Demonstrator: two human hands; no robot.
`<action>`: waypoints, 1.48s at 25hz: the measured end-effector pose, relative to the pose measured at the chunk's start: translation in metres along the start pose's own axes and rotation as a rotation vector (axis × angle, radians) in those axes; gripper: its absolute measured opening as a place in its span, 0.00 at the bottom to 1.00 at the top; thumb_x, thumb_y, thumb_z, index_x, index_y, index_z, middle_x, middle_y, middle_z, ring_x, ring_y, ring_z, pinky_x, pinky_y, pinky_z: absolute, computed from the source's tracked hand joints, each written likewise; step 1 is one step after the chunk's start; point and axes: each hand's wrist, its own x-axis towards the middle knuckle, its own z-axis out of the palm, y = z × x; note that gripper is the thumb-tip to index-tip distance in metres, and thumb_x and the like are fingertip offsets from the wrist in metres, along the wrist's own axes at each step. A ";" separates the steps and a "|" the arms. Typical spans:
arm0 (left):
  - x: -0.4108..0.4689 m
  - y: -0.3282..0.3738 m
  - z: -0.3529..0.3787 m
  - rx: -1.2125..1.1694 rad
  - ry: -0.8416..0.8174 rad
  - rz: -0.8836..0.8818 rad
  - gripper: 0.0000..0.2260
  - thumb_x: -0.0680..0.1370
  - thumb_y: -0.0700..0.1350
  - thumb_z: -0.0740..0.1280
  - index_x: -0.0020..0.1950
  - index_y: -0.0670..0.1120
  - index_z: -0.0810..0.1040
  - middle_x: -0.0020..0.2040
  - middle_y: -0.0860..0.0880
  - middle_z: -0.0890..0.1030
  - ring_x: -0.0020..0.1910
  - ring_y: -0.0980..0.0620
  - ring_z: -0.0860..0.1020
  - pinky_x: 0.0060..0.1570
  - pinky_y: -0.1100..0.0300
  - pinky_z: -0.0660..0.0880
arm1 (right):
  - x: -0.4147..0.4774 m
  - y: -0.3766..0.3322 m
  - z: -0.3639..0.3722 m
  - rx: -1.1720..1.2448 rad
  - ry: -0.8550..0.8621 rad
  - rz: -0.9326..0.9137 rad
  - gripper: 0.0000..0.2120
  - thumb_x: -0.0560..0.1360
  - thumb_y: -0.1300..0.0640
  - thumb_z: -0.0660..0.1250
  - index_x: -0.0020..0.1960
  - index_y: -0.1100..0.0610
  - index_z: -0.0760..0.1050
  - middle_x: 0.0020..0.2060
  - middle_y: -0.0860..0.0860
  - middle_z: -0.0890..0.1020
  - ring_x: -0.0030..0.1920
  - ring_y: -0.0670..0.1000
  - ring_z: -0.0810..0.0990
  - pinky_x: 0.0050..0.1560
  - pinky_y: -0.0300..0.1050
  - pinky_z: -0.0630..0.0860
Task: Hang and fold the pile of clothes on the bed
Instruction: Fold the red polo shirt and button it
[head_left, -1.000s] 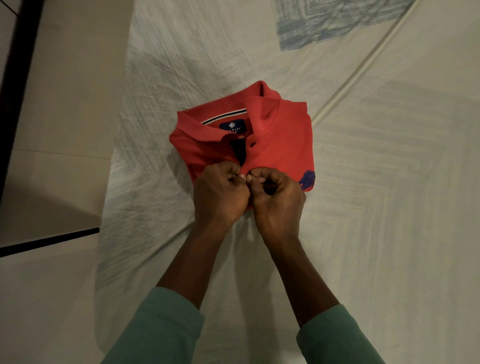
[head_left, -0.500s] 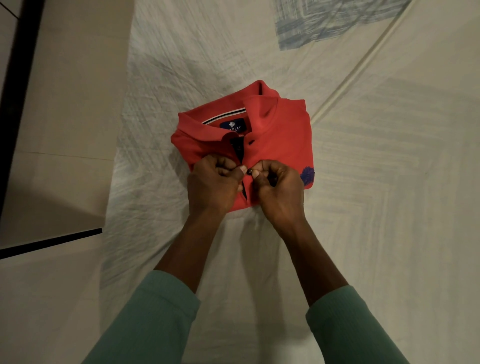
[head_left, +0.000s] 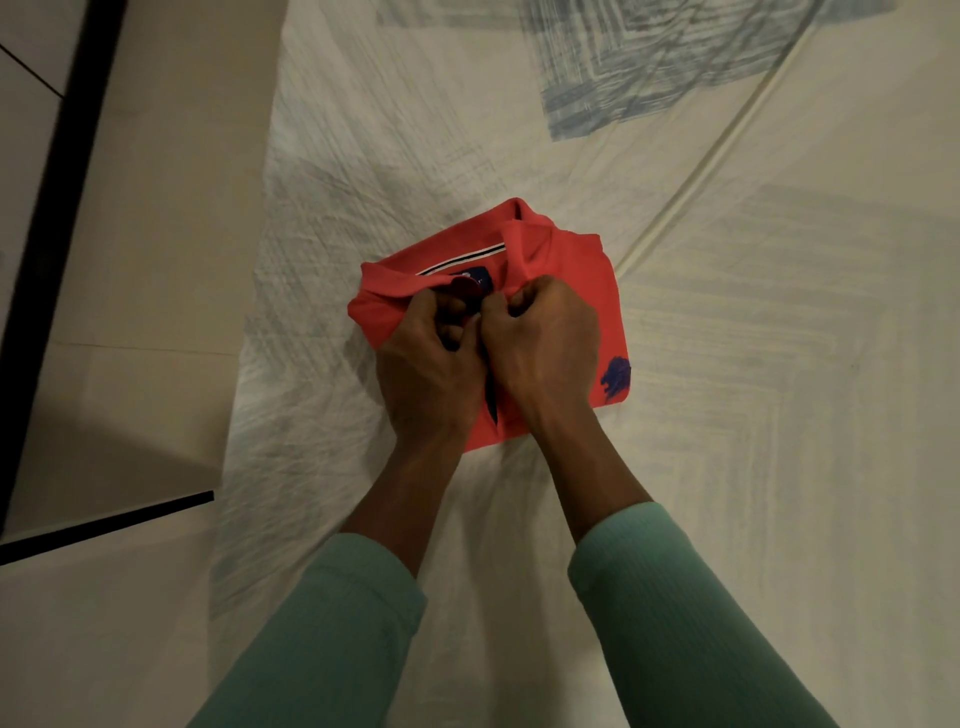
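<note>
Off left of my fingers, the tiled floor (head_left: 130, 249) is showing. My left hand (head_left: 428, 369) is gripping the red polo shirt (head_left: 571, 260) at its collar opening, fingers curled into the cloth. The shirt is lying folded beneath both hands on the bed sheet (head_left: 753, 441). My right hand (head_left: 545, 348) is pinching the opposite placket edge, touching the left. Just right, the blue logo (head_left: 616, 376) is peeking out.

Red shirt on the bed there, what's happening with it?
A person in green sleeves is working on a red polo shirt that lies folded on the bed sheet. The left hand and the right hand both pinch the fabric just below the collar, seemingly doing up a button.
</note>
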 end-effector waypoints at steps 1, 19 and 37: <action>0.000 0.000 0.002 0.024 0.011 0.009 0.09 0.78 0.56 0.75 0.48 0.52 0.82 0.37 0.59 0.81 0.37 0.63 0.80 0.39 0.72 0.73 | 0.000 0.001 0.000 0.021 0.010 0.001 0.13 0.77 0.49 0.68 0.38 0.56 0.75 0.31 0.50 0.78 0.32 0.50 0.76 0.34 0.45 0.68; 0.027 0.008 -0.009 -0.359 -0.371 -0.376 0.05 0.77 0.42 0.76 0.41 0.47 0.85 0.31 0.54 0.84 0.28 0.62 0.79 0.33 0.68 0.75 | 0.002 0.025 -0.016 0.446 -0.263 0.151 0.05 0.75 0.58 0.74 0.41 0.59 0.84 0.36 0.56 0.86 0.38 0.58 0.86 0.46 0.65 0.83; 0.010 0.003 -0.005 -0.080 -0.173 -0.173 0.14 0.75 0.58 0.76 0.39 0.48 0.87 0.33 0.52 0.85 0.34 0.57 0.84 0.42 0.56 0.81 | 0.000 0.023 -0.013 0.267 -0.234 -0.057 0.14 0.78 0.65 0.68 0.37 0.55 0.85 0.29 0.44 0.84 0.29 0.45 0.82 0.34 0.40 0.78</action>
